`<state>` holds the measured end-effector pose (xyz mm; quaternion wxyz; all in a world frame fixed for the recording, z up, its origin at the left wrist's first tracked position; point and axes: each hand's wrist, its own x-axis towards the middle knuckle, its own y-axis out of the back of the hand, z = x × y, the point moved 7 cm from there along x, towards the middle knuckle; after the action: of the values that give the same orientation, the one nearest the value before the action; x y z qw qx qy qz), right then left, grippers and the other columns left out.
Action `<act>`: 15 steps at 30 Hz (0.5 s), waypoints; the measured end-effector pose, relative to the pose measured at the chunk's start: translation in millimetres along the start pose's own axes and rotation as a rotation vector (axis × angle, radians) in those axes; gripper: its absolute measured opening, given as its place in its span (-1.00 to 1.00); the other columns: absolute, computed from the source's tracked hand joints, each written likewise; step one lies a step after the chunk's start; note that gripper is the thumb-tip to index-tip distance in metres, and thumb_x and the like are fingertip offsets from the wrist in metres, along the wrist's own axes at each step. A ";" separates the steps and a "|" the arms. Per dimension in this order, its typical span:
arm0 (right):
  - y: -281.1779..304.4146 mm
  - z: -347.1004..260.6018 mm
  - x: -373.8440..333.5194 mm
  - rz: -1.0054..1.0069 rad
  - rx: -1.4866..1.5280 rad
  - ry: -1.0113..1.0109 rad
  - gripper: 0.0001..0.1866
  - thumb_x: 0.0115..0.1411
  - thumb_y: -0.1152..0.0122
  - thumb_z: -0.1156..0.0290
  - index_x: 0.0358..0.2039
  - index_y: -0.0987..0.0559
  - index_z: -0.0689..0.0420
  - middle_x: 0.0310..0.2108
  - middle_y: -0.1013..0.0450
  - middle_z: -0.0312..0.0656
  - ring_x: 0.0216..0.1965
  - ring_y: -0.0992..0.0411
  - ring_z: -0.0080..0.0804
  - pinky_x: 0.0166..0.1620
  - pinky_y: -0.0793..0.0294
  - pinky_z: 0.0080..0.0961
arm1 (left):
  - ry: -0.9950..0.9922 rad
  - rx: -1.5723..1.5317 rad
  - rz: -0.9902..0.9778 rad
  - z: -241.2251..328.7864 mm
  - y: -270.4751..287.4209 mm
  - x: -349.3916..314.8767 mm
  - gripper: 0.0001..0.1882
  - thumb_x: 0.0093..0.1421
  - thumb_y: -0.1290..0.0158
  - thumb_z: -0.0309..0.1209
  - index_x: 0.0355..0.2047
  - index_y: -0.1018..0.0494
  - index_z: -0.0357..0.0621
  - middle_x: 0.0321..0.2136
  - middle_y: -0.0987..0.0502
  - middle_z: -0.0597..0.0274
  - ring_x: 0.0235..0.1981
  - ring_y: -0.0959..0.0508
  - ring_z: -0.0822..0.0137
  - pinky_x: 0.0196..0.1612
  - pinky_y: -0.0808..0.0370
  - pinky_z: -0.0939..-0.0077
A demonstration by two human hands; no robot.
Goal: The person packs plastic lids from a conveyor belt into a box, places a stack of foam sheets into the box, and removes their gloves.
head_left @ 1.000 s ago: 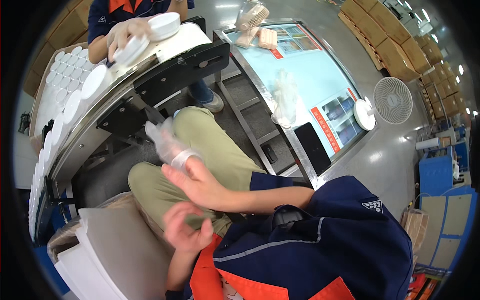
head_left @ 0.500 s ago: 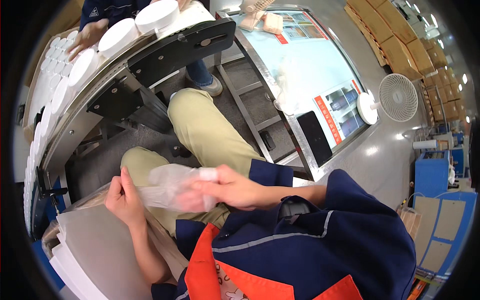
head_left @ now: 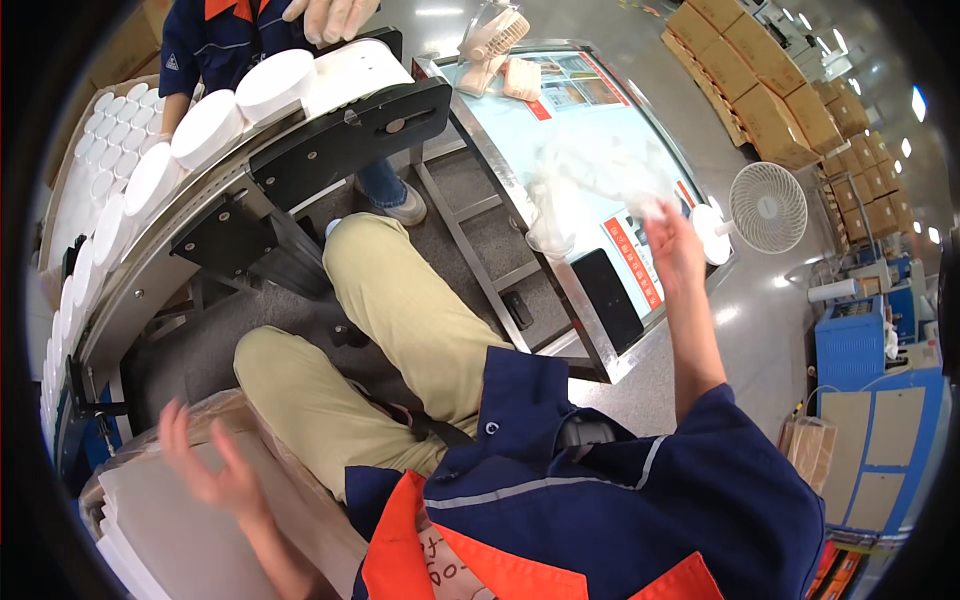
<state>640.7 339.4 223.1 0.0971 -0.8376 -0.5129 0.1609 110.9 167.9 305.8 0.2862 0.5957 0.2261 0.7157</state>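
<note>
My right hand (head_left: 676, 252) reaches over the glass-topped table, its fingertips closed at the end of a thin translucent plastic piece (head_left: 605, 172), which looks like a disposable glove and is blurred. A crumpled translucent plastic piece (head_left: 550, 215) lies by the table's near edge. Between it and my right hand is a black phone (head_left: 606, 298). My left hand (head_left: 208, 468), also somewhat blurred, is raised with its fingers spread and nothing in it. Below that hand is a stack of grey-white sheets (head_left: 190, 530) in a plastic-lined box.
White round lids (head_left: 207, 130) line the curved conveyor (head_left: 150, 260) at left, and more fill a tray (head_left: 70, 225) beyond. Across it stands a co-worker with a gloved hand (head_left: 335, 18). A white fan (head_left: 768, 207) stands beside the glass-topped table (head_left: 500, 170); cartons (head_left: 745, 75) are stacked behind.
Both hands were together over my lap with the translucent plastic between them. Now my right hand has carried it to the table, and my left has moved down and left, fingers spread.
</note>
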 end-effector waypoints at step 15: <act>72.5 42.8 43.4 0.560 -1.507 0.096 -0.25 -0.08 -0.24 0.13 0.07 -0.18 0.17 0.00 -0.14 0.16 0.04 -0.16 0.00 0.00 -0.24 -0.22 | 0.380 1.566 -0.104 -148.3 219.3 -127.2 -0.30 0.06 0.01 0.02 -0.02 -0.23 -0.38 0.00 -0.26 -0.20 0.04 -0.25 -0.12 0.03 -0.16 -0.10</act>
<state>703.2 344.9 152.2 -0.5162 -0.7815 -0.2496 -0.2460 -49.3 -76.9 331.7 -0.2246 0.4803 0.7340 0.4242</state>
